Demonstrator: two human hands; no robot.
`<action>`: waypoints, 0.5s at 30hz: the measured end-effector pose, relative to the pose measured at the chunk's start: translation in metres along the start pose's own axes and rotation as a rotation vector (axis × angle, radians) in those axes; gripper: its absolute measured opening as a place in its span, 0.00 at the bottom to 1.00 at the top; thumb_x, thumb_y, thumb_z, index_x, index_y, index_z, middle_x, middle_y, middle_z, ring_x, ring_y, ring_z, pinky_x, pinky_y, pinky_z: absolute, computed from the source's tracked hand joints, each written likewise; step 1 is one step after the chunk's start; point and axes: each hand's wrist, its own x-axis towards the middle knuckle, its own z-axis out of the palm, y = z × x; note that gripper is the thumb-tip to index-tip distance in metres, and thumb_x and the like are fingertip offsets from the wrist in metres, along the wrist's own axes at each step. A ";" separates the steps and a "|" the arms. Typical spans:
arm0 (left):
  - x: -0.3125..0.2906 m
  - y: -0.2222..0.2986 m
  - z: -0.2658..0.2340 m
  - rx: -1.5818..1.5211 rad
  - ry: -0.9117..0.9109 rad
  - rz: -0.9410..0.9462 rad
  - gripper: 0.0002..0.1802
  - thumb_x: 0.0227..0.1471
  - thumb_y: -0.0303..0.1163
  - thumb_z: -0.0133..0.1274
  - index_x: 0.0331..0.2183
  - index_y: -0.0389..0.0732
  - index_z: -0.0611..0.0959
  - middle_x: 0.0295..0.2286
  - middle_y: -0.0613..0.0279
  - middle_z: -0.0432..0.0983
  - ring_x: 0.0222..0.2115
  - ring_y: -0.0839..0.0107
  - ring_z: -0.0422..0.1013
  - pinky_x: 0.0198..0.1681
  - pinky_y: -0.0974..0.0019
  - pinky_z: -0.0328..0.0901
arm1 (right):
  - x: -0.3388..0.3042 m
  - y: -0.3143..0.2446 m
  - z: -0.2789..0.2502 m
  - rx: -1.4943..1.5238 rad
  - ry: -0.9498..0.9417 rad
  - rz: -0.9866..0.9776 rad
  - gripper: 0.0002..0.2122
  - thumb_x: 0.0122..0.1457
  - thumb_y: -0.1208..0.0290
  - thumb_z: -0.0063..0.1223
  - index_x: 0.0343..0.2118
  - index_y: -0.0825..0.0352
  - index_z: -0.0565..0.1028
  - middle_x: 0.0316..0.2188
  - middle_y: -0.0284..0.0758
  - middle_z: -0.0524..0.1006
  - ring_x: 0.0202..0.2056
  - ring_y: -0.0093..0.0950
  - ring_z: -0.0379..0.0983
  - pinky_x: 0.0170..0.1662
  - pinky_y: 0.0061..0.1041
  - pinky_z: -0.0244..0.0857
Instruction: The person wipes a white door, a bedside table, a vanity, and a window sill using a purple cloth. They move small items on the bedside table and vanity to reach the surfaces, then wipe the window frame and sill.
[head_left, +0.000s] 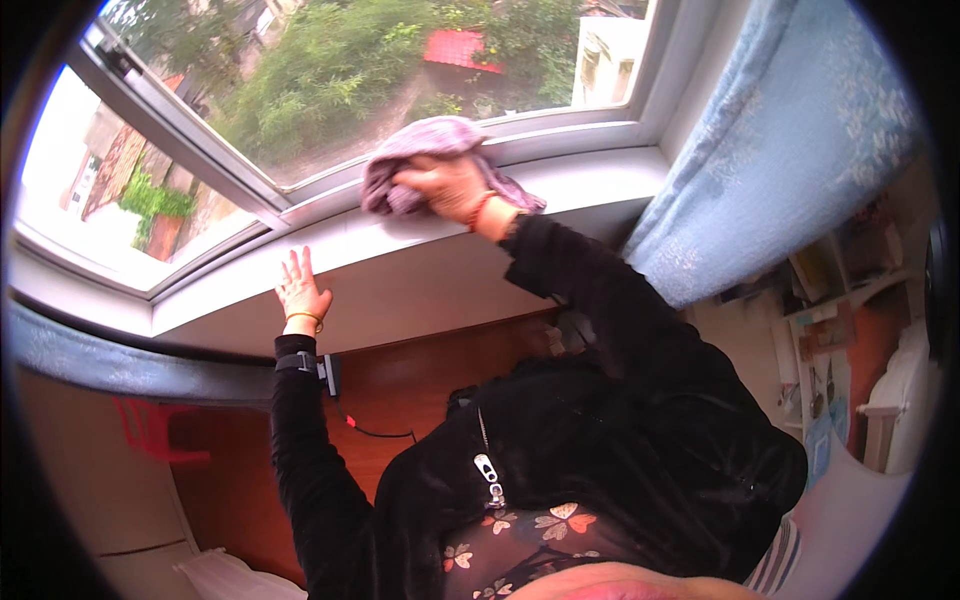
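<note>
My right hand (447,187) is closed around a bunched purple-pink cloth (432,137). The cloth lies against the lower window frame and the white windowsill (590,185), and one end of it trails to the right past my wrist. Further left, my left hand (302,292) rests flat on the edge of the sill with its fingers spread and nothing in it. Behind the cloth stands the window (330,90), its grey metal frame meeting a second pane (130,200) at the left.
A light blue patterned curtain (770,150) hangs at the right, and another curtain (150,370) is at the left below the sill. A red stool (160,430) stands on the reddish-brown floor (385,390). Shelves (840,310) with assorted things are at the far right.
</note>
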 end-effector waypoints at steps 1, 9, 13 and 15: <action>0.000 0.000 0.000 0.002 -0.006 0.000 0.56 0.33 0.37 0.59 0.61 0.56 0.46 0.61 0.55 0.38 0.61 0.50 0.36 0.58 0.40 0.40 | -0.001 0.014 -0.011 0.032 0.070 0.037 0.08 0.45 0.75 0.48 0.29 0.56 0.76 0.31 0.32 0.74 0.37 0.34 0.71 0.38 0.31 0.65; -0.001 0.009 0.006 -0.047 0.060 -0.012 0.55 0.33 0.41 0.59 0.60 0.53 0.47 0.61 0.54 0.38 0.61 0.48 0.36 0.59 0.41 0.36 | -0.040 0.107 -0.117 -0.297 0.568 0.678 0.21 0.42 0.79 0.58 0.43 0.59 0.72 0.43 0.38 0.68 0.48 0.40 0.63 0.52 0.34 0.56; 0.000 0.014 0.008 -0.067 0.065 -0.024 0.56 0.33 0.45 0.60 0.60 0.52 0.47 0.61 0.53 0.38 0.61 0.46 0.36 0.59 0.39 0.35 | 0.001 0.070 -0.057 -0.074 0.631 0.655 0.23 0.42 0.79 0.57 0.46 0.65 0.71 0.47 0.39 0.64 0.49 0.36 0.62 0.54 0.33 0.54; 0.001 0.016 0.009 -0.050 0.069 -0.019 0.56 0.33 0.46 0.61 0.60 0.51 0.47 0.61 0.53 0.38 0.60 0.45 0.36 0.58 0.38 0.35 | 0.029 0.036 -0.018 -0.227 0.495 0.571 0.33 0.32 0.79 0.63 0.48 0.49 0.71 0.52 0.42 0.61 0.52 0.43 0.59 0.55 0.39 0.50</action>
